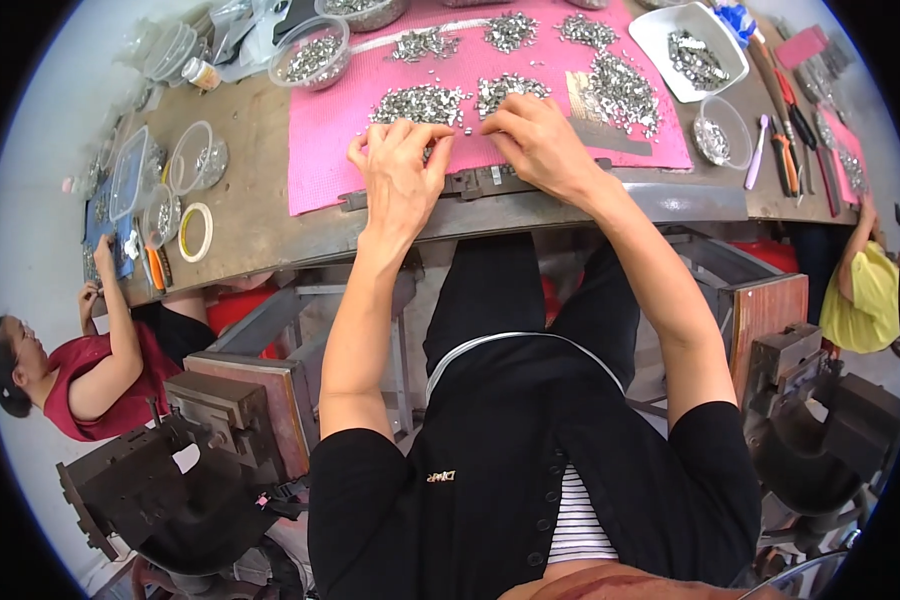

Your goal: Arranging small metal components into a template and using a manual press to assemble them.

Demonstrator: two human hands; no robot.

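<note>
Both hands, left hand (402, 165) and right hand (535, 135), have fingers pinched into small metal pieces (420, 103) at the pink mat's (320, 150) near edge; whether either actually grips one, can't tell. Several sorted heaps sit farther back, plenty still loose.

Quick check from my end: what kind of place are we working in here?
Probably a small workshop for sorting or assembling tiny metal parts. Both hands work heaps of silvery pieces on a pink mat, with hand tools on the bench.

One head view looks steeply down from above the person's torso, facing the near edge of the table (240, 215), close over the hands; fisheye bends the rim.
</note>
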